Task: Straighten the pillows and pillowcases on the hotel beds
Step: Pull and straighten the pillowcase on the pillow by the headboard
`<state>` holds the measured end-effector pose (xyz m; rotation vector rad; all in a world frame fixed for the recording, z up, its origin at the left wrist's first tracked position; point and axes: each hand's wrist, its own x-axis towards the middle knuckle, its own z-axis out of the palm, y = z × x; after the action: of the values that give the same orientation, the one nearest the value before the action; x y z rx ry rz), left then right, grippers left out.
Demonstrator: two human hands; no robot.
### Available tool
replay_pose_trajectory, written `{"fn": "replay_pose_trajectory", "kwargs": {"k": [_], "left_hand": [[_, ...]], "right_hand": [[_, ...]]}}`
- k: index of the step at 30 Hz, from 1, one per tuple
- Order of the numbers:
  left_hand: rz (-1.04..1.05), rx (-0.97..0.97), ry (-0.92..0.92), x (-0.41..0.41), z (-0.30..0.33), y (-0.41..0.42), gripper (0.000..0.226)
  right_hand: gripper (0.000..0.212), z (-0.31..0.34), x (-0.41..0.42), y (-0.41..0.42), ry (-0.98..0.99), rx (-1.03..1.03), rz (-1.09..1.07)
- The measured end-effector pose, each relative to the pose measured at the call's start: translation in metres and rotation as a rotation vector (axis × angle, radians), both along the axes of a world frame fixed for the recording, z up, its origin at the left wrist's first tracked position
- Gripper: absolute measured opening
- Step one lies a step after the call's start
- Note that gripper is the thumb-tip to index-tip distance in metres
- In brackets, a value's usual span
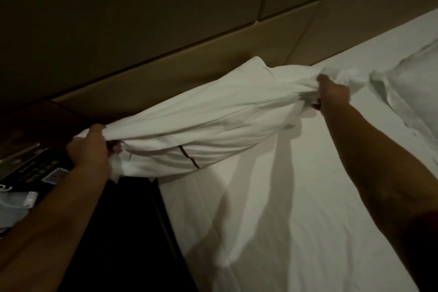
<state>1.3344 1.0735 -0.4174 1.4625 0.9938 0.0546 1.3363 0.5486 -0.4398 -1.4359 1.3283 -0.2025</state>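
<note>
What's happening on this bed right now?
A person is holding a white pillow stretched between both hands at the head of the bed. The left hand grips the end hanging past the mattress edge, by the brown stripe; the right hand bunches the other end. A second pillow lies to the right. A dark card with icons sits beside the bed.

Honestly nothing readable here. The dark card (35, 170) at the left edge has rows of small yellowish icons and a pale sticker, but it's all too blurry and dim to make out any words, numbers or brand.
</note>
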Motion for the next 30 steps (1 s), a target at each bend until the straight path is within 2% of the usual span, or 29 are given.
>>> {"fn": "replay_pose_trajectory", "kwargs": {"k": [2,3,7,9,11,13,16,17,21,23,25,28,30], "left_hand": [[0.008,-0.001,-0.010,0.006,0.002,0.003,0.020],[0.012,-0.001,-0.003,0.007,0.002,0.006,0.021],[-0.004,0.036,0.054,-0.004,-0.005,0.010,0.022],[-0.025,0.069,0.070,-0.009,-0.005,0.012,0.023],[-0.045,0.098,0.071,-0.011,0.000,0.013,0.023],[-0.048,0.126,0.038,-0.009,0.007,0.011,0.021],[-0.022,0.102,-0.032,-0.010,0.020,-0.002,0.012],[-0.008,0.084,-0.047,-0.012,0.023,-0.009,0.013],[0.073,0.014,-0.039,-0.041,0.025,-0.026,0.018],[0.043,-0.057,-0.067,-0.056,0.027,-0.023,0.017],[-0.031,-0.026,-0.070,-0.058,0.034,-0.010,0.022],[-0.126,0.057,-0.042,-0.033,0.034,0.005,0.032],[-0.089,0.074,0.033,-0.016,0.023,0.013,0.028]], "right_hand": [[0.067,0.002,-0.014,-0.019,0.090,-0.224,0.012],[0.066,0.002,-0.016,-0.026,0.138,-0.238,-0.011],[0.068,0.001,-0.006,-0.005,0.174,0.132,0.097],[0.061,-0.008,0.000,0.012,0.154,0.209,0.152],[0.047,-0.009,0.011,0.021,0.013,0.148,0.166],[0.044,0.000,0.027,0.023,-0.171,0.141,0.098],[0.024,0.028,0.042,0.016,-0.455,0.228,-0.153],[0.019,0.035,0.043,0.012,-0.498,0.246,-0.225],[0.010,0.060,0.037,0.012,-0.598,0.183,-0.258],[0.009,0.069,0.035,0.012,-0.734,0.174,-0.313],[0.008,0.071,0.044,0.013,-0.833,0.220,-0.352],[0.014,0.071,0.074,0.025,-0.779,0.289,-0.252],[0.022,0.059,0.091,0.042,-0.588,0.263,-0.077]]}}
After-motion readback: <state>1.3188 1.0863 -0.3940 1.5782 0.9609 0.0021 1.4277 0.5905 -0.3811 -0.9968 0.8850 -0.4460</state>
